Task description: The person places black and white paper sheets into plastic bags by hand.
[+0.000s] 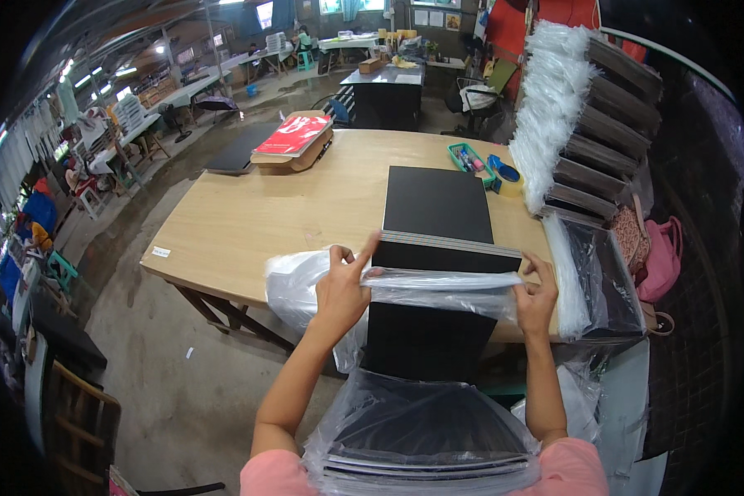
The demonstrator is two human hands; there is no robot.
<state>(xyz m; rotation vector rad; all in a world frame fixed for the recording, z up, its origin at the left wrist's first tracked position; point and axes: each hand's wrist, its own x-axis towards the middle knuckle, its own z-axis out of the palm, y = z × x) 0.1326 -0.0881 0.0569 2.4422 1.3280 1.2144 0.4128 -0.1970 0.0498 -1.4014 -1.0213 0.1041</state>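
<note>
A clear plastic bag (446, 281) is stretched crosswise between my hands, over black panels near the table's front edge. My left hand (343, 291) grips the bag's left end, its index finger raised beside the panel edges. The bag's right corner is pinched in my right hand (537, 296), whose index finger reaches the corner of the panel stack. Just beyond the bag is a stack of black panels with pale edges (450, 244), and a flat black panel (438, 200) lies behind it. Close to my chest is another stack of panels wrapped in clear plastic (430, 463).
Loose plastic (293, 285) lies left of my left hand. A red-and-white packet (293, 135) rests at the table's far left. A green basket of markers (471, 161) and a tape dispenser (504, 172) stand far right. Plastic-covered panels (595, 124) are piled along the right.
</note>
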